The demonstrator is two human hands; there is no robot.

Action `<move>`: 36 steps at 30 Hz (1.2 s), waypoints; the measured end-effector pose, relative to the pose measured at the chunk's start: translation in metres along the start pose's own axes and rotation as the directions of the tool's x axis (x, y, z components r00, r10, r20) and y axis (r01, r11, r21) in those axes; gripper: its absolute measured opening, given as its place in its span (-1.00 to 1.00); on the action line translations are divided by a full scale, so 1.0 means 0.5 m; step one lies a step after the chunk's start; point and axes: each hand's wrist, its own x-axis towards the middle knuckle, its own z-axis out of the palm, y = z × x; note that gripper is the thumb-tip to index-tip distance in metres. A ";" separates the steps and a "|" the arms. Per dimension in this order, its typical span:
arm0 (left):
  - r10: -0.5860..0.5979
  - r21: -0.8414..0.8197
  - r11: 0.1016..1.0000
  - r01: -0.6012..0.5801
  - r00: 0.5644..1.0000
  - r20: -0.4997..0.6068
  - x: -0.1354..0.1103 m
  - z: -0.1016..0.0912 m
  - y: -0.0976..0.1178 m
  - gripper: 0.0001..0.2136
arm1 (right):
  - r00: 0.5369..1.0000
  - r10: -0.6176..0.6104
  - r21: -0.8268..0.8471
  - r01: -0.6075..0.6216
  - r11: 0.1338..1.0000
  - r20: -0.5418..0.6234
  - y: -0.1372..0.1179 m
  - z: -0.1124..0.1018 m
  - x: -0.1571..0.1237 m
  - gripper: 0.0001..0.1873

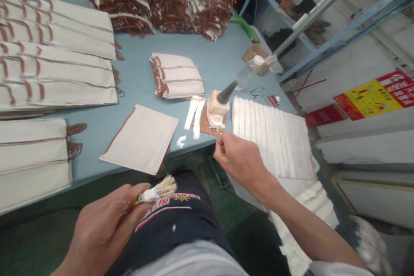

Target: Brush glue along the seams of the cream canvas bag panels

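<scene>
My left hand (pixel 103 224) is closed around a brush (pixel 165 186) with pale bristles and a white wrapped neck, held over my dark apron (pixel 184 220). At the table's front edge, my right hand (pixel 241 159) has its fingers curled together; anything in them is hidden. Just beyond it, a cream-coloured container (pixel 216 116) with a dark cone (pixel 227 92) at its top stands on a brown board (pixel 206 125). White strips (pixel 196 116) and small white scraps (pixel 181 141) lie to its left. A flat cream fabric pouch (pixel 142 138) with brown edging rests near the front edge.
Stacked cream pouches (pixel 77 73) cover the left side of the blue table (pixel 136 43). A smaller stack (pixel 181 75) sits mid-table, with brown-trimmed piles (pixel 126 4) behind. White folded fabric pieces (pixel 271 133) lie right. A clear bottle (pixel 249 73), box and glasses (pixel 258 92) stand beyond.
</scene>
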 end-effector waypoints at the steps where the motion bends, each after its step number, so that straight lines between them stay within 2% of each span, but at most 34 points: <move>1: -0.025 0.007 1.000 0.025 1.000 0.005 -0.003 -0.003 -0.002 -0.77 | 0.998 0.021 0.043 -0.024 0.999 0.064 0.015 0.001 -0.003 -0.80; 4: -0.063 -0.026 0.998 0.064 0.997 0.033 -0.001 0.000 -0.002 -0.77 | 0.960 -0.112 0.204 0.059 0.977 0.257 0.031 0.003 -0.027 -0.64; 6: -0.071 -0.071 0.995 0.073 0.997 0.027 0.009 0.009 0.002 -0.76 | 0.936 -0.157 0.219 0.090 0.972 0.314 0.025 0.007 -0.043 -0.55; 8: -0.063 -0.110 0.992 0.062 0.998 0.001 0.019 0.020 0.007 -0.77 | 0.948 -0.135 0.212 0.075 0.974 0.287 0.017 0.009 -0.051 -0.68; 10: -0.037 -0.123 0.992 0.033 0.999 -0.031 0.026 0.027 0.008 -0.79 | 0.966 -0.131 0.279 0.066 0.958 0.221 0.009 0.004 -0.050 -0.96; 12: -0.005 -0.119 0.993 -0.002 0.999 -0.052 0.029 0.028 0.006 -0.81 | 0.971 -0.148 0.411 0.059 0.910 0.188 0.002 -0.009 -0.046 -0.83; 16: 0.065 -0.134 0.989 -0.067 0.998 -0.017 0.029 0.020 -0.002 -0.76 | 0.977 -0.146 0.653 0.009 0.757 0.157 -0.023 -0.036 -0.038 -0.91; 19: 0.089 -0.144 0.986 -0.088 0.996 0.001 0.029 0.015 -0.007 -0.73 | 0.974 -0.157 0.743 -0.015 0.670 0.162 -0.042 -0.048 -0.030 -0.88; 24: 0.080 -0.150 0.986 -0.076 0.997 0.018 0.028 0.012 -0.006 -0.75 | 0.933 -0.246 0.781 -0.056 0.622 0.263 -0.053 -0.055 -0.011 -0.81; 28: 0.080 -0.153 0.985 -0.076 0.997 0.020 0.029 0.007 -0.004 -0.73 | 0.903 -0.308 0.784 -0.048 0.619 0.298 -0.056 -0.064 0.007 -0.87; 33: 0.079 -0.128 0.989 -0.073 0.996 0.043 0.030 0.003 -0.005 -0.75 | 0.901 -0.388 0.727 0.134 0.674 0.195 -0.060 -0.064 0.017 -0.83; 36: 0.133 -0.066 0.989 -0.130 0.990 0.040 0.039 0.009 -0.003 -0.77 | 0.905 -0.424 0.550 0.342 0.762 0.026 -0.069 -0.043 0.013 -0.80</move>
